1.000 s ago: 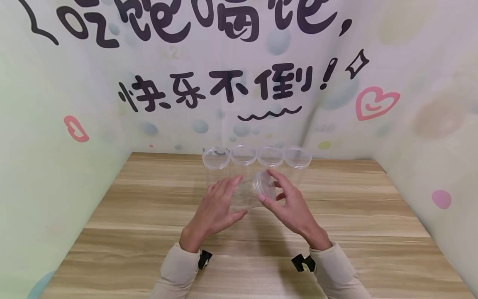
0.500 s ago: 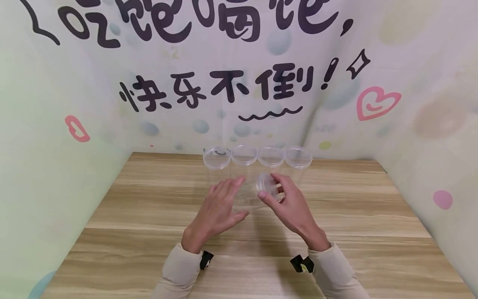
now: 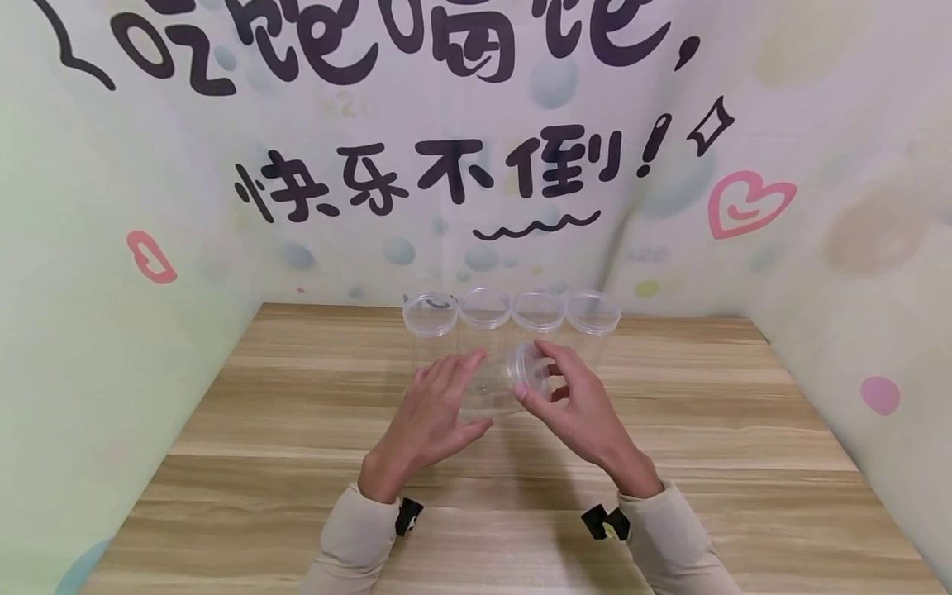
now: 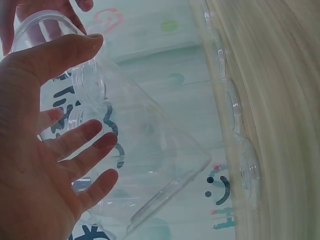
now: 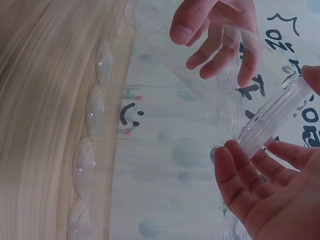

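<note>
Clear plastic, left to right: left hand (image 3: 427, 417) curved round a held jar (image 3: 494, 392), thumb and fingers on opposite sides. Behind it, 4 standing jars (image 3: 485, 309), upright, side by side in 1 row on the wood table (image 3: 260, 430); tops look capped, so those 4 seem done. Held jar is tilted between the hands, in front of the row; this 1 looks mid-step. Lid (image 3: 524, 368) at its right end; can't tell if fully seated. Left to do, by the look: lid fit unconfirmed, jar not stood up. Right hand (image 3: 583, 413) pinches the lid, fingers spread about its width. Count: 5 jars (4 standing, 1 held), 1 lid gripped, 4 apparent caps, 2 hands.
</note>
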{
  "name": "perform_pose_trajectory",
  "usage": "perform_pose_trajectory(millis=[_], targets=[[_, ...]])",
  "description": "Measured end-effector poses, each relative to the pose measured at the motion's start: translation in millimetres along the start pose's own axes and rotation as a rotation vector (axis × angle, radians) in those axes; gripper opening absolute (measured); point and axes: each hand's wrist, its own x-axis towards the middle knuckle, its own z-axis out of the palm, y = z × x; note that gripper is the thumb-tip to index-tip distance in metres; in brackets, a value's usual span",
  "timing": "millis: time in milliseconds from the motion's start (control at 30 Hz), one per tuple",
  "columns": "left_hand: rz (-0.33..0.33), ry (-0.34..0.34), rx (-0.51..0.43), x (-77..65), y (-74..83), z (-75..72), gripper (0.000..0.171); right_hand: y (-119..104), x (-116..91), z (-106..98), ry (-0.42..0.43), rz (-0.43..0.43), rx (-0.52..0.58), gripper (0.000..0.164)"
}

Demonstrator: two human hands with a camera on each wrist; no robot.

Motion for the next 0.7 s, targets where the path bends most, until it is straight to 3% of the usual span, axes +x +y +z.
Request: perform_pose_trajectory(millis=[433, 700], targets=[[0.004, 0.021, 0.009, -0.1, -0.1, 0.8, 0.09, -0.4, -0.5, -0.2, -0.019, -0.033, -0.006, 0.064], [0.005, 0.011, 0.028, 0.6, 1.6, 1.5, 0.088, -4.3, 0.6, -2.8, 0.012, 0.088, -0.112, 0.06]])
